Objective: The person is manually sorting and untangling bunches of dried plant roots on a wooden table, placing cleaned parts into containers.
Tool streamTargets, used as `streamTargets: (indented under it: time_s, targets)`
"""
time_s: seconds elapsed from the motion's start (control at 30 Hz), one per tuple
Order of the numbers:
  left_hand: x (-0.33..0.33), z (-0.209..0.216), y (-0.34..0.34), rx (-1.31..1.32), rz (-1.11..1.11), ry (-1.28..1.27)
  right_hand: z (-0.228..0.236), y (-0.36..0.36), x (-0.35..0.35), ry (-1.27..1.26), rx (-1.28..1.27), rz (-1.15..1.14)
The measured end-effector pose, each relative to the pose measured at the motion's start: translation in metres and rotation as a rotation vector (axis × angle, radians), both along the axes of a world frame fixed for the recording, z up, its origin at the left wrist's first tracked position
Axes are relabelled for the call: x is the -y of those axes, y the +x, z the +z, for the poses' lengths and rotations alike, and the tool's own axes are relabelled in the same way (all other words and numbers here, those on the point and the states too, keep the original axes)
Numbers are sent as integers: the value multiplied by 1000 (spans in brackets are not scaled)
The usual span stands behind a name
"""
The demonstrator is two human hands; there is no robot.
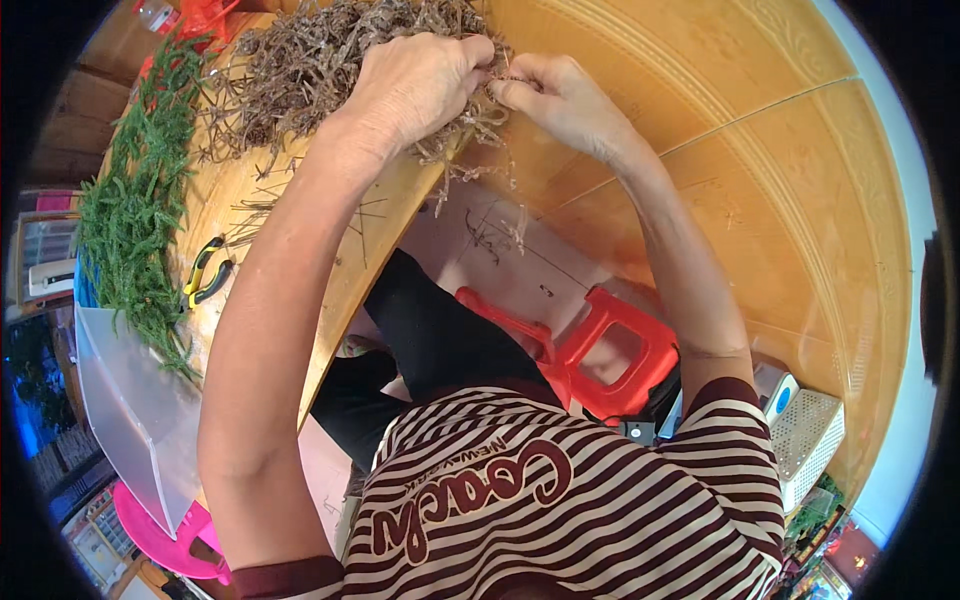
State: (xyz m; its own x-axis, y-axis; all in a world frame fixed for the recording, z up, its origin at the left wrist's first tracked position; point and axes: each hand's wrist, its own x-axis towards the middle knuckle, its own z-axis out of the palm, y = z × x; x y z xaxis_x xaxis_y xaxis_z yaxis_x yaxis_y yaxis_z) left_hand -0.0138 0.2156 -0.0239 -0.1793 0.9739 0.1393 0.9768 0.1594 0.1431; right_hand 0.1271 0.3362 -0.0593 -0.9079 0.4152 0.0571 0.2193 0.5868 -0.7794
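My left hand (425,85) and my right hand (562,103) meet above the edge of a wooden table (215,215). Both have their fingers pinched on a thin brown dried-looking sprig (500,82), mostly hidden by the fingers. Beside and under my left hand lies a big tangled heap of similar brown sprigs (305,70), some hanging over the table edge. Several thin dark stems (255,215) lie loose on the tabletop. Nearer to my left forearm rest pliers (207,270) with yellow and black handles.
Green needle-like foliage sprays (140,180) line the table's left side, above a translucent plastic box (135,400). A pink stool (165,530) stands lower left. On the floor are a red stool (620,350) and fallen sprig bits (490,235). A wooden panelled surface (740,190) rises at right, near a white perforated basket (808,435).
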Motion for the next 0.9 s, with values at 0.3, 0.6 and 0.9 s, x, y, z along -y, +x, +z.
streamTargets:
  time_s: [0.3,0.6,0.9]
  targets:
    - [-3,-9,1,-130,-26,-22,5,2,9,111,-60,-23]
    - [0,-25,-10,-225,-100,125,-15,-4,20,-111,-151,61]
    - [-4,-29,-11,-279,-87,126,-24,24,39,-920,-300,17]
